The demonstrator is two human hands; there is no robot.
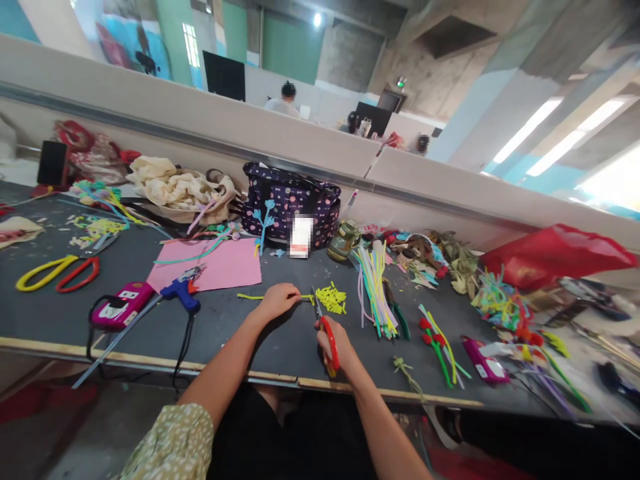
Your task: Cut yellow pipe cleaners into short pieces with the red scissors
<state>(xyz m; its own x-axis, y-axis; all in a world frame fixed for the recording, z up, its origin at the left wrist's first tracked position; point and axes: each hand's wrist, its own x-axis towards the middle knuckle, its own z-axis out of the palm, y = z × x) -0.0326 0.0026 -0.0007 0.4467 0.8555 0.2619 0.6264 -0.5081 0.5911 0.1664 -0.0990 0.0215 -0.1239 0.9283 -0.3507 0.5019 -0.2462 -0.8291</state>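
My left hand (281, 300) is closed on a yellow pipe cleaner (249, 297), whose long end sticks out to the left over the dark table. The other end of the pipe cleaner reaches to the blades of the scissors. My right hand (336, 341) grips these scissors (329, 340) by the red and yellow handles, blades pointing away from me. Just beyond the blades lies a small pile of short yellow cut pieces (332, 298). The exact spot where the blades meet the pipe cleaner is too small to make out.
Right of the pile lies a bundle of pastel pipe cleaners (376, 290). On the left are a blue glue gun (181, 293), a pink sheet (227, 265), a magenta box (123, 307) and other scissors (60, 272). A polka-dot bag (320, 200) and glass jar (345, 240) stand behind.
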